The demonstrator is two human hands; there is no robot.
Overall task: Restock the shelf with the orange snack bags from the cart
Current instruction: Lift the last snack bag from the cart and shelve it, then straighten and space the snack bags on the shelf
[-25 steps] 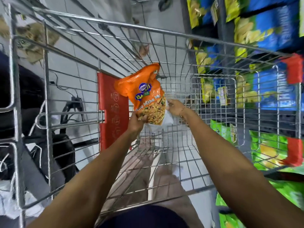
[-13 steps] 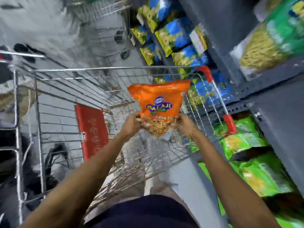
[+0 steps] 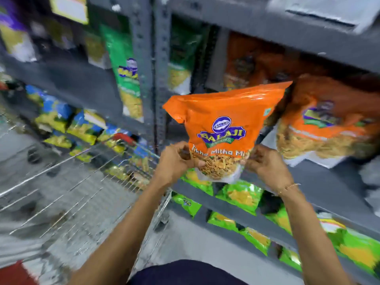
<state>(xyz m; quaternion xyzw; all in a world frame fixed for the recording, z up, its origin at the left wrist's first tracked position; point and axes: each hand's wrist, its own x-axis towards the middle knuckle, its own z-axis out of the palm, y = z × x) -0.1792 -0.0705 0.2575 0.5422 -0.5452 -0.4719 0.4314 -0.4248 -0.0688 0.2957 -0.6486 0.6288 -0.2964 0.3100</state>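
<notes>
Head view: both hands (image 3: pixel 222 161) hide orange bag (image 3: pixel 224 120) btm corners.

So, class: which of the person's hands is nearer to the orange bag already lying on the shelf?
Right. The right hand sits just left of and below the shelved orange bag; the left hand is farther left, across the held bag.

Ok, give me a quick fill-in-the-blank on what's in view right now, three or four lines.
1. Both hands, left hand and right hand, grip the orange snack bag at its ____ edge.
2. The bags on the shelf just right of the held bag are ____ in colour.
3. The bags on the shelf below are ____.
4. The wire cart stands to the person's ____.

Missing words: bottom; orange; green; left
</notes>
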